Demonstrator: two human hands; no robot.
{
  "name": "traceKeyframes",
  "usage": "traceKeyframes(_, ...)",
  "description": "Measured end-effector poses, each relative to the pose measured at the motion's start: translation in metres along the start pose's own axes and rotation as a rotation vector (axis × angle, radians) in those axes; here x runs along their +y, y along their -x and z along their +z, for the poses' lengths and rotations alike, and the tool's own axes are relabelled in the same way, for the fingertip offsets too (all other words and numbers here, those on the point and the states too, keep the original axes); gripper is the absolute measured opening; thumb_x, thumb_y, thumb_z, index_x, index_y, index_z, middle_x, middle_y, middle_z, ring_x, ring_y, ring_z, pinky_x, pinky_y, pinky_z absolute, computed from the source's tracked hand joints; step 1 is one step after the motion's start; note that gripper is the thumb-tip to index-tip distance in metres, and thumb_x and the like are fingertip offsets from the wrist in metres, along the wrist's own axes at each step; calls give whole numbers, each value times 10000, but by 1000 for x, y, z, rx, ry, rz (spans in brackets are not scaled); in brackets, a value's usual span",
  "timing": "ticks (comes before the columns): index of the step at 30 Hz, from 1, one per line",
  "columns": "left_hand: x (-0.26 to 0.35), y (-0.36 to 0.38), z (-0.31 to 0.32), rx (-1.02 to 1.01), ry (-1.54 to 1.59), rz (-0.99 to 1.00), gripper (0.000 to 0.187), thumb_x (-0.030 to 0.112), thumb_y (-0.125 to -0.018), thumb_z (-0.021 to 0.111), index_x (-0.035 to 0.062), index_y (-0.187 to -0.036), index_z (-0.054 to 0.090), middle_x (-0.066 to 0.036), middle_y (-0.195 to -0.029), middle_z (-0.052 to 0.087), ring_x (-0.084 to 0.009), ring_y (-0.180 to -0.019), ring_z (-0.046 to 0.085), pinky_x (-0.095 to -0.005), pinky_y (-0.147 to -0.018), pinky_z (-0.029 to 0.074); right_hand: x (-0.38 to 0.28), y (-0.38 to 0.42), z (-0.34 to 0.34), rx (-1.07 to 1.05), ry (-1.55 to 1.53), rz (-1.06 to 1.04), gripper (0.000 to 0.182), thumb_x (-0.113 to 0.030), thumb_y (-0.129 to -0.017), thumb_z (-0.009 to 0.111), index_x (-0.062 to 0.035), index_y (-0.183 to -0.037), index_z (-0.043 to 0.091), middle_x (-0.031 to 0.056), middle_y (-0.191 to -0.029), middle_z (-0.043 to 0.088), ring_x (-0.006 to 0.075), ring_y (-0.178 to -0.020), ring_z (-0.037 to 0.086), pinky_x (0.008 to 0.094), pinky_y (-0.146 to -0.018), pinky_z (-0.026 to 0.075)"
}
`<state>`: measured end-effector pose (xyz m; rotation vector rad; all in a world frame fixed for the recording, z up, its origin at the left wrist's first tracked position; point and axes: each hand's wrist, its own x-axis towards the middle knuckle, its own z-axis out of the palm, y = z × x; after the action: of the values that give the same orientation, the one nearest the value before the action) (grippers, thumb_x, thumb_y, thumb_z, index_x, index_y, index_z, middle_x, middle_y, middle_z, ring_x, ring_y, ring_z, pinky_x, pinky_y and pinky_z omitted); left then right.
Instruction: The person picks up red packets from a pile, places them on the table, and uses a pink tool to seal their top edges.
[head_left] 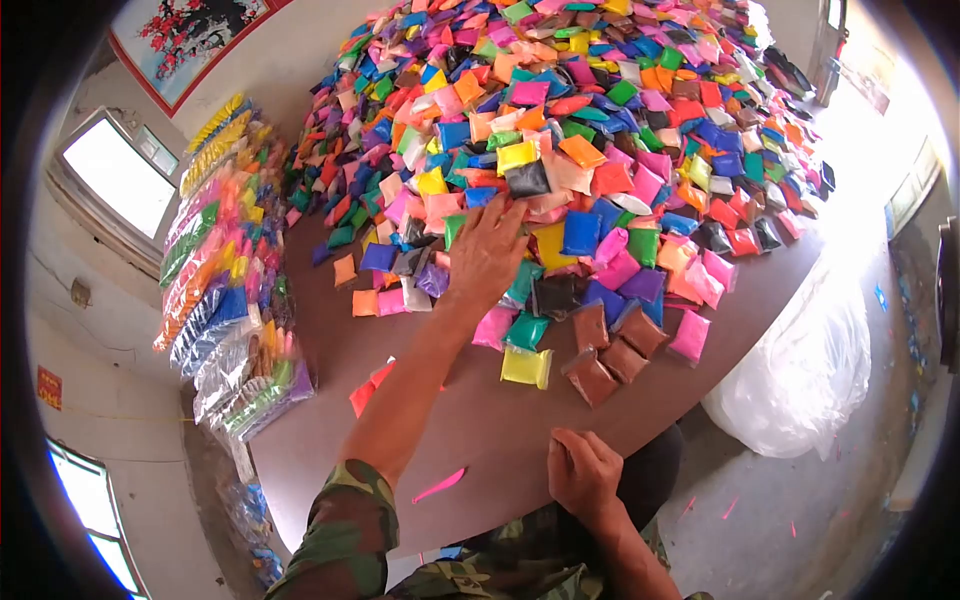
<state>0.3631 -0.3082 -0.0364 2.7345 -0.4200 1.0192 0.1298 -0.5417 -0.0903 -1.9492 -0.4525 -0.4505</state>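
As left hand (487,252) spreads flat on packets (560,150), right hand (583,472) rests curled, empty.

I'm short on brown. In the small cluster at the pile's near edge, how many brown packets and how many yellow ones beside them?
Brown packets: 4
Yellow packet: 1
Total: 5

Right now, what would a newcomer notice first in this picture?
First, the huge heap of small coloured packets covering the far half of the brown table. Then the left hand, stretched flat onto the heap's near edge, while the right hand rests at the table's near rim. Bagged bundles stack along the left.
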Motion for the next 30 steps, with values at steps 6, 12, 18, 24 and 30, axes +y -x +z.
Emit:
traceKeyframes(6, -16, -18, 26, 74, 62, -85, 248, 151, -935, 731, 70, -1165, 686, -142, -1090, 733, -375, -1062, 688, -503, -895, 588, 7, 4, 4, 37, 7, -30, 164, 21, -868, 801, -27, -1021, 767, 114, -864, 754, 274, -711, 749, 353, -637, 595)
traceKeyframes(12, -56, -33, 4, 102, 204, -165, 186, 133, -926, 731, 6, -1049, 672, -191, -1101, 726, -431, -991, 713, -512, -851, 604, 5, 3, 3, 43, 8, -38, 186, 33, -849, 804, -20, -1024, 767, 113, -863, 754, 266, -706, 749, 352, -630, 594)
traceKeyframes(18, -62, -41, -1, 7, 155, -142, 208, 130, -911, 756, -8, -1063, 720, -225, -1179, 726, -433, -1018, 734, -493, -849, 617, 5, 4, 4, 47, 5, -46, 198, 49, -843, 797, -12, -1028, 762, 122, -860, 748, 275, -697, 742, 353, -622, 585)
traceKeyframes(24, -60, -51, -4, -71, 372, -186, 241, 203, -925, 808, -16, -1016, 761, -195, -979, 757, -375, -905, 748, -444, -770, 604, 5, 3, 3, 45, 0, -53, 188, 82, -847, 761, 14, -1022, 751, 138, -847, 749, 287, -695, 743, 353, -629, 603)
traceKeyframes(30, -37, -55, -41, -217, 770, -657, 306, 297, -980, 836, 2, -1042, 780, -19, -786, 715, -120, -673, 648, -287, -614, 519, 3, 2, 2, 52, -8, -52, 174, 84, -851, 761, 15, -1010, 750, 143, -853, 748, 293, -706, 747, 356, -642, 608)
